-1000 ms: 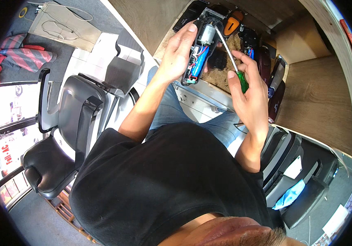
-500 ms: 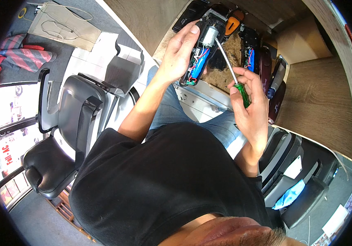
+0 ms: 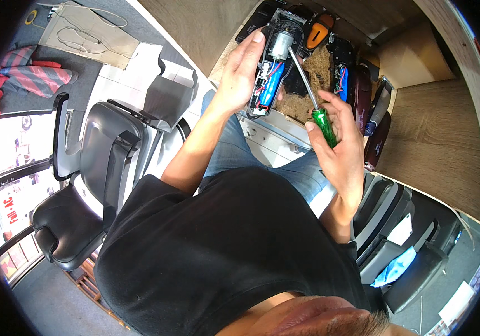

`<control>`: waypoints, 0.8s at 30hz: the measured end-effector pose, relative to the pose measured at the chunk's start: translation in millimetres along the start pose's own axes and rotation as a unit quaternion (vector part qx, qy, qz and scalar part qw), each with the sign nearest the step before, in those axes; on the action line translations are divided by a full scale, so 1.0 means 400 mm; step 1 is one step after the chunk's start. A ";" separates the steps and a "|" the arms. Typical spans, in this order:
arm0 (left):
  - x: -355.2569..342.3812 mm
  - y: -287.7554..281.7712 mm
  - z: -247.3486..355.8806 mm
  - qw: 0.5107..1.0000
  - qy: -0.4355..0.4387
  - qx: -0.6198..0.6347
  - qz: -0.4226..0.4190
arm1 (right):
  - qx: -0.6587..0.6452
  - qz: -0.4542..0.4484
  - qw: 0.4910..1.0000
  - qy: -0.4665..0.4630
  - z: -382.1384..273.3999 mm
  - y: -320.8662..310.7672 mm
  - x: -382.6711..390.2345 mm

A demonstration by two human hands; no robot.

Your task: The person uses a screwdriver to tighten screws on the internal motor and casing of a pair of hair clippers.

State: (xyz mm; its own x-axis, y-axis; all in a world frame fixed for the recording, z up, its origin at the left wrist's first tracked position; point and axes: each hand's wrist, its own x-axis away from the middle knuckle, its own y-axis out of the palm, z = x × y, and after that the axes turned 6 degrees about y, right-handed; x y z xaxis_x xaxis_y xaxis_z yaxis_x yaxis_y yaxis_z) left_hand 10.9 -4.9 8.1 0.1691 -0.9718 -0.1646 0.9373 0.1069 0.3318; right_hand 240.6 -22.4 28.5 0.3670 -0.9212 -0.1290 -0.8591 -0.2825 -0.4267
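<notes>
My left hand (image 3: pixel 241 75) holds an opened black hair clipper (image 3: pixel 261 80) above the wooden shelf. Inside the clipper's casing show a silver motor (image 3: pixel 281 45), a blue battery (image 3: pixel 271 87) and thin red and blue wires. In my right hand (image 3: pixel 342 143) is a screwdriver (image 3: pixel 324 124) with a green see-through handle. Its metal shaft slants up and left, and the tip is at the right side of the motor; whether it touches cannot be made out. The fingers of my right hand curl loosely about the handle.
On the shelf (image 3: pixel 315 67) lie an orange-and-black clipper (image 3: pixel 320 32), another opened clipper (image 3: pixel 341 73) and several dark red and black ones. Wooden panels (image 3: pixel 438 129) wall the shelf. Black chairs (image 3: pixel 103 148) stand to the left and lower right.
The clipper has tilted slightly, showing more of its inside and the battery. The screwdriver has shifted a little left, and its handle has turned in my right hand.
</notes>
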 end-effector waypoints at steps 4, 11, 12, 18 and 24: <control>0.002 0.004 0.007 0.999 0.037 -0.001 -0.031 | -0.072 -0.051 0.992 0.095 0.004 -0.016 0.013; 0.007 -0.006 -0.011 0.997 0.063 0.010 -0.045 | -0.197 -0.095 0.966 0.134 -0.037 -0.040 0.030; 0.008 -0.008 -0.012 0.997 0.059 0.007 -0.049 | -0.197 -0.096 0.966 0.134 -0.032 -0.041 0.031; 0.011 -0.006 -0.012 0.997 0.051 0.001 -0.053 | -0.203 -0.078 0.968 0.123 -0.030 -0.040 0.035; 0.001 -0.010 -0.017 0.996 0.063 0.000 -0.059 | -0.264 -0.092 0.956 0.088 -0.023 -0.059 0.053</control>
State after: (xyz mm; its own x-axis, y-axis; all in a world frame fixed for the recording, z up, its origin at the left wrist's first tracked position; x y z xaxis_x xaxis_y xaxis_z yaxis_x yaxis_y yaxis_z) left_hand 9.1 -4.4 0.5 0.0936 -0.9437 -0.3172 0.9529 -0.0074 0.3031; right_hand 265.3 -37.9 44.0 0.5042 -0.8601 0.0770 -0.8627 -0.4978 0.0890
